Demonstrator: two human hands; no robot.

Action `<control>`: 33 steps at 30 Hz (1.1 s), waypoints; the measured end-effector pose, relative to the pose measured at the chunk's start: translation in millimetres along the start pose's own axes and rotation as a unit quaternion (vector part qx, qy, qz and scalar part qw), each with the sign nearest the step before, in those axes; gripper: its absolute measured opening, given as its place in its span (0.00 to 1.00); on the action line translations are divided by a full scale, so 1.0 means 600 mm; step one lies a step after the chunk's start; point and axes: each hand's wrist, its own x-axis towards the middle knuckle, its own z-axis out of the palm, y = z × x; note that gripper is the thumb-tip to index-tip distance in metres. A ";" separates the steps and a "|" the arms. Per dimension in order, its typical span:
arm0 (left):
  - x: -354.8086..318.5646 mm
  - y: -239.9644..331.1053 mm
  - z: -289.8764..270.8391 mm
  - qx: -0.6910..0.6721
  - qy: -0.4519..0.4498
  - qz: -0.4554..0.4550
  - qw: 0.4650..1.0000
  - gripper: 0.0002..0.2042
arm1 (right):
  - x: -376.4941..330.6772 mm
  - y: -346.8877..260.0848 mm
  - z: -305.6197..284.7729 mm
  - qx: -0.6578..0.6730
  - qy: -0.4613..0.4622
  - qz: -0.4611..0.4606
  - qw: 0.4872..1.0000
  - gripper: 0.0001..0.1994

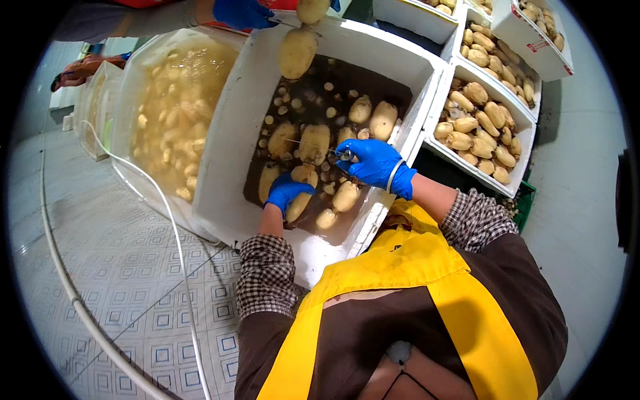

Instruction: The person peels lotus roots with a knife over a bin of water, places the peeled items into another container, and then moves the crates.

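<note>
My left hand [287, 191], in a blue glove, is closed round a pale lotus root [305, 176] over the muddy water of a white foam box [230, 143]. To its right, my gloved right hand [375, 163] grips a small knife [344, 155]; a thin blade seems to point left, and most of the handle is hidden in the fingers. Beyond the hands floats another thick lotus root [315, 145]. Further pieces lie near the box's right wall, among them a large lotus root [383, 121], with small cut ends scattered in the water.
Across the box, a co-worker's blue-gloved hand [241, 13] is beside a hanging lotus root [298, 53]. A tub [123, 127] of cloudy water with many roots stands left. Foam boxes [527, 157] full of roots are at right. A hose [175, 227] crosses the patterned floor.
</note>
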 end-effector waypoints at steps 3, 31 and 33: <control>-0.059 0.026 -0.019 -0.124 -0.001 0.007 0.992 0.29 | 0.005 -0.019 -0.002 -0.050 -0.026 0.044 0.997 0.14; -0.140 0.034 0.033 -0.104 0.190 0.134 0.967 0.29 | 0.073 -0.016 0.058 -0.223 -0.204 0.026 0.953 0.14; -0.131 0.027 0.033 -0.181 0.130 0.149 0.963 0.31 | 0.083 -0.007 0.063 -0.228 -0.224 0.039 0.947 0.15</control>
